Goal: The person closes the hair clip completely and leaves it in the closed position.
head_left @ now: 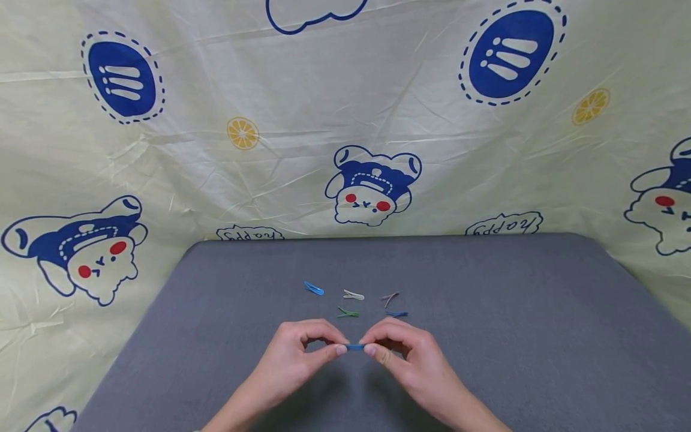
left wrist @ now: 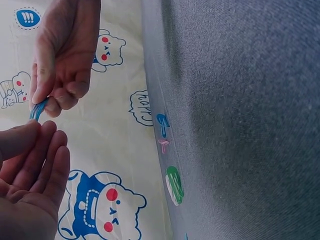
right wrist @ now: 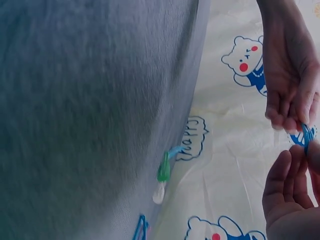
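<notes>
At 6 o'clock from green clip [head_left: 349, 313], L hand [head_left: 297, 354] & R hand [head_left: 408, 355] pinch blue clip [head_left: 354, 347] at opp ends, so uneven pull could prob. flip it loose.

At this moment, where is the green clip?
In the head view, the green clip lies on the grey table beyond the left hand, below the white clip and left of the dark blue clip.
</notes>
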Demonstrator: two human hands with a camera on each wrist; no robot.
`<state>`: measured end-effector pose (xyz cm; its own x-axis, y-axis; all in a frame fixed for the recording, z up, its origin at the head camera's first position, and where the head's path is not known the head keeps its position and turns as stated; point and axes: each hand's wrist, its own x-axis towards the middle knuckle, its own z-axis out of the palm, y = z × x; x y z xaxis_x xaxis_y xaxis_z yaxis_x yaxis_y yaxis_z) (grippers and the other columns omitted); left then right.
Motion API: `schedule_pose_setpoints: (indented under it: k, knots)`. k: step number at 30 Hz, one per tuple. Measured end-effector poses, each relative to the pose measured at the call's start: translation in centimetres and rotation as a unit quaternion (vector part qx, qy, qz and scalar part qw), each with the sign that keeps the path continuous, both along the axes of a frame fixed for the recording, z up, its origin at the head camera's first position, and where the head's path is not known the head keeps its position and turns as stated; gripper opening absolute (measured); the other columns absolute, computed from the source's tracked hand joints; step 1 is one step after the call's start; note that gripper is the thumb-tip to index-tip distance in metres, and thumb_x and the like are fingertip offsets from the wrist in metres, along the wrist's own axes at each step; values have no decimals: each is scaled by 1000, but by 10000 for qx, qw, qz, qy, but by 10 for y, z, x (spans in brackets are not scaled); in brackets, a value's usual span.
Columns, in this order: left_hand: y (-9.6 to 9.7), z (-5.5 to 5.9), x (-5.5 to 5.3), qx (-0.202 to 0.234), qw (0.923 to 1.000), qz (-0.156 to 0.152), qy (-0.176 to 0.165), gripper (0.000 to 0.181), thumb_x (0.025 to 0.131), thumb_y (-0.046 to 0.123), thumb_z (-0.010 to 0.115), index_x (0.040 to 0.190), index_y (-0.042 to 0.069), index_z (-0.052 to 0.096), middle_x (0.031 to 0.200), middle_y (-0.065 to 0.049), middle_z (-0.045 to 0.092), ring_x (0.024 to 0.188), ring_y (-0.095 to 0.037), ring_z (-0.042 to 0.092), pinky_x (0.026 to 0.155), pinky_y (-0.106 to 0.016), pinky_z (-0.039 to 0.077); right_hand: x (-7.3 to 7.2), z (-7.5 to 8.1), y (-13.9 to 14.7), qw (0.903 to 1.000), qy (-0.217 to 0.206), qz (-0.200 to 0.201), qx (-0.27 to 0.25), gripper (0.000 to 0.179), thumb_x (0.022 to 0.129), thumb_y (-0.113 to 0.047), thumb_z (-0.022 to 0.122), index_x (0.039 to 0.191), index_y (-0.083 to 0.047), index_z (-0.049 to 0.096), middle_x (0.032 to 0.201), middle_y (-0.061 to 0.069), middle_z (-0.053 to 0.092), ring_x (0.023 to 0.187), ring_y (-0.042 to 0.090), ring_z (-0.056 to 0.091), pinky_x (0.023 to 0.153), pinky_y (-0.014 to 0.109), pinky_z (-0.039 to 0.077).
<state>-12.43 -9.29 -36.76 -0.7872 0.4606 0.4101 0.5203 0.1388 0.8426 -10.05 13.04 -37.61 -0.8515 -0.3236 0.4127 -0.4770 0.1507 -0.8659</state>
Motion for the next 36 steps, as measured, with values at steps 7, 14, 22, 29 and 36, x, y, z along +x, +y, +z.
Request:
schedule_pose_setpoints:
  k: [7, 14, 22, 29, 36]
  knots:
    - [-1, -1, -1, -70, 9999, -13, -123, 11, 88, 8, 74, 90, 18, 77, 88, 11, 71, 84, -14, 66, 79, -30, 53, -1, 4, 6, 9994, -196, -37, 289, 9, 93, -21, 69, 100, -24, 74, 97, -6, 68, 87, 16, 61, 75, 32, 53]
    - [0, -3, -3, -174, 9996, 45, -240, 10, 88, 11, 75, 92, 20, 77, 89, 11, 71, 86, -15, 66, 80, -31, 53, -1, 3, 8, 9992, -132, -43, 383, 10, 93, -22, 69, 101, -25, 74, 97, -7, 68, 87, 15, 62, 78, 31, 54]
    - [-1, -3, -4, -174, 9995, 15, -254, 11, 88, 9, 75, 91, 20, 77, 89, 6, 72, 85, -14, 66, 79, -31, 53, -3, 4, 8, 9993, -1, -48, 363, 14, 91, -16, 71, 103, -23, 74, 96, -6, 69, 86, 15, 62, 76, 31, 54]
    - [-3, -3, -6, -236, 9996, 25, -153, 12, 88, 9, 74, 92, 20, 77, 89, 8, 71, 84, -14, 65, 79, -31, 53, -5, 5, 7, 9988, -40, -125, 465, 12, 91, -20, 71, 101, -26, 74, 95, -9, 68, 85, 14, 63, 76, 31, 55]
    - [-4, -4, -11, -267, 9995, 39, -165, 12, 88, 9, 75, 92, 20, 77, 90, 7, 72, 85, -14, 65, 79, -31, 53, -10, 5, 7, 9981, -20, -159, 599, 12, 91, -19, 72, 100, -25, 73, 95, -10, 68, 83, 13, 62, 76, 30, 55]
